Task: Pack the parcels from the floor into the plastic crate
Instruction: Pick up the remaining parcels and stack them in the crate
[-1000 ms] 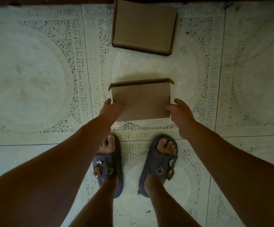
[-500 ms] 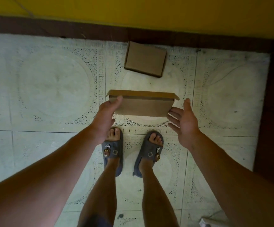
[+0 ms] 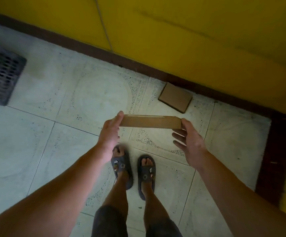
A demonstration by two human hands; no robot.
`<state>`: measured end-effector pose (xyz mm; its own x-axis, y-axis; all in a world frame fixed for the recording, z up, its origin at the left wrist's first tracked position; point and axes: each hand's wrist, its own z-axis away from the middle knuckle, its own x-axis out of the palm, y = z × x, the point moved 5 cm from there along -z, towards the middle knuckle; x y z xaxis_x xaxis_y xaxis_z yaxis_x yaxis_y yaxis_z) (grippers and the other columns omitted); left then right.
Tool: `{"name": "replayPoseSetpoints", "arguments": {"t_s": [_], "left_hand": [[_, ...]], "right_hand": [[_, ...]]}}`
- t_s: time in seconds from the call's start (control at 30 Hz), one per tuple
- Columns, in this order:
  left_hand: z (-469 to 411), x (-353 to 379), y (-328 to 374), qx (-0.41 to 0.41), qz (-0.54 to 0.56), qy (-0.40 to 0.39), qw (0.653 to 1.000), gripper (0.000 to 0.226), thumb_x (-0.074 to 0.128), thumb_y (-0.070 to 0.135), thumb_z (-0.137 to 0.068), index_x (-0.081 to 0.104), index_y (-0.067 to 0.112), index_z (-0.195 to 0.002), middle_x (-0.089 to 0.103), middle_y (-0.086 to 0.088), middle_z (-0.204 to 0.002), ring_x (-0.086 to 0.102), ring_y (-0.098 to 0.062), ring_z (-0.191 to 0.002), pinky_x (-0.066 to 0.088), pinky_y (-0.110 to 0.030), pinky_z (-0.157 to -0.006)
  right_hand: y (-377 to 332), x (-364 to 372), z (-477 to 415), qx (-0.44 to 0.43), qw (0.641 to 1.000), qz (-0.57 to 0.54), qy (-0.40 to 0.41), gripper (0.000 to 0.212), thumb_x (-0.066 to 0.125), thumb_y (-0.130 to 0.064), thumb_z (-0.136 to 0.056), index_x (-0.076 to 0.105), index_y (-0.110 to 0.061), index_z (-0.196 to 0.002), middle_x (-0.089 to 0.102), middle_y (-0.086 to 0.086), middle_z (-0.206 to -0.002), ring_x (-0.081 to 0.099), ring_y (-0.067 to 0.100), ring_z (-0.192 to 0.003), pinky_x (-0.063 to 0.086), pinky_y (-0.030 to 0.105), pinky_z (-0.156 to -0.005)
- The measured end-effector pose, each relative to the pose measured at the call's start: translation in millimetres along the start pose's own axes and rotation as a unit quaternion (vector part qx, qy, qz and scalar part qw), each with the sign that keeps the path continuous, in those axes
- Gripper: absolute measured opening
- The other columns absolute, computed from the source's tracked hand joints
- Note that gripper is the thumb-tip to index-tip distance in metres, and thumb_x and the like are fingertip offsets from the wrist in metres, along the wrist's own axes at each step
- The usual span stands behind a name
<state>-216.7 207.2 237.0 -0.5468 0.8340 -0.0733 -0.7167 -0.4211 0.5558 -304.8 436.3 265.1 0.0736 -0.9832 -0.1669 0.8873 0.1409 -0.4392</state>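
Observation:
I hold a flat brown cardboard parcel (image 3: 150,121) level in the air, seen edge-on above my feet. My left hand (image 3: 110,132) presses its left end with straight fingers; the thumb is hidden. My right hand (image 3: 188,141) supports the right end, thumb against the corner and fingers spread straight below. A second cardboard parcel (image 3: 175,97) lies flat on the floor near the skirting, beyond the held one. The dark perforated plastic crate (image 3: 0,74) shows partly at the far left edge, blurred.
The floor is pale patterned tile (image 3: 70,117). A yellow wall (image 3: 190,31) with a dark brown skirting (image 3: 104,53) runs across the back and down the right side. My feet in grey sandals (image 3: 133,171) stand below the parcel.
The parcel has come up off the floor and turned level, edge toward me. My right hand has closed in on its right end. The view has swung left, bringing the crate into sight.

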Motion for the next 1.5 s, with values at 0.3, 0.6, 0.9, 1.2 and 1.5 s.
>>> {"name": "replayPoseSetpoints", "arguments": {"t_s": [0.3, 0.6, 0.9, 1.2, 1.5], "left_hand": [[40, -160, 19, 0.022, 0.214, 0.084, 0.973, 0.04, 0.06, 0.029, -0.091, 0.054, 0.015, -0.128, 0.069, -0.005, -0.114, 0.063, -0.019, -0.108, 0.047, -0.037, -0.1], [51, -391, 44, 0.059, 0.323, 0.111, 0.938, 0.038, 0.061, 0.015, -0.089, 0.059, 0.017, -0.127, 0.072, -0.004, -0.111, 0.063, -0.021, -0.108, 0.05, -0.032, -0.09], [44, -563, 83, 0.055, 0.344, 0.182, 0.919, 0.035, 0.059, 0.016, -0.092, 0.058, 0.023, -0.126, 0.063, -0.004, -0.115, 0.056, -0.022, -0.113, 0.05, -0.033, -0.091], [-32, -680, 140, -0.002, 0.327, 0.21, 0.921, 0.042, 0.056, 0.013, -0.095, 0.052, 0.022, -0.135, 0.059, -0.004, -0.128, 0.054, -0.026, -0.118, 0.047, -0.04, -0.099], [-96, -799, 210, 0.007, 0.314, 0.2, 0.928, 0.031, 0.054, 0.008, -0.094, 0.057, 0.021, -0.121, 0.062, -0.001, -0.114, 0.056, -0.021, -0.108, 0.048, -0.03, -0.085]], "right_hand": [[-9, 146, 69, -0.051, 0.993, 0.068, -0.08, 0.022, 0.054, -0.02, -0.094, 0.068, -0.019, -0.111, 0.069, 0.004, -0.105, 0.065, 0.015, -0.096, 0.053, 0.032, -0.084], [20, 366, 157, -0.123, 0.966, 0.158, -0.162, 0.035, 0.066, -0.027, -0.088, 0.064, -0.022, -0.123, 0.065, 0.003, -0.118, 0.063, 0.02, -0.106, 0.054, 0.031, -0.08], [26, 549, 217, -0.149, 0.946, 0.191, -0.216, 0.021, 0.062, -0.023, -0.092, 0.065, -0.028, -0.112, 0.067, -0.001, -0.114, 0.063, 0.018, -0.103, 0.052, 0.031, -0.078], [5, 698, 205, -0.133, 0.933, 0.227, -0.247, 0.023, 0.062, -0.032, -0.091, 0.063, -0.031, -0.114, 0.065, -0.003, -0.115, 0.062, 0.018, -0.105, 0.052, 0.025, -0.07], [-6, 836, 207, -0.12, 0.945, 0.214, -0.218, 0.019, 0.061, -0.03, -0.093, 0.064, -0.032, -0.111, 0.063, 0.001, -0.12, 0.061, 0.024, -0.11, 0.053, 0.028, -0.073]]}}
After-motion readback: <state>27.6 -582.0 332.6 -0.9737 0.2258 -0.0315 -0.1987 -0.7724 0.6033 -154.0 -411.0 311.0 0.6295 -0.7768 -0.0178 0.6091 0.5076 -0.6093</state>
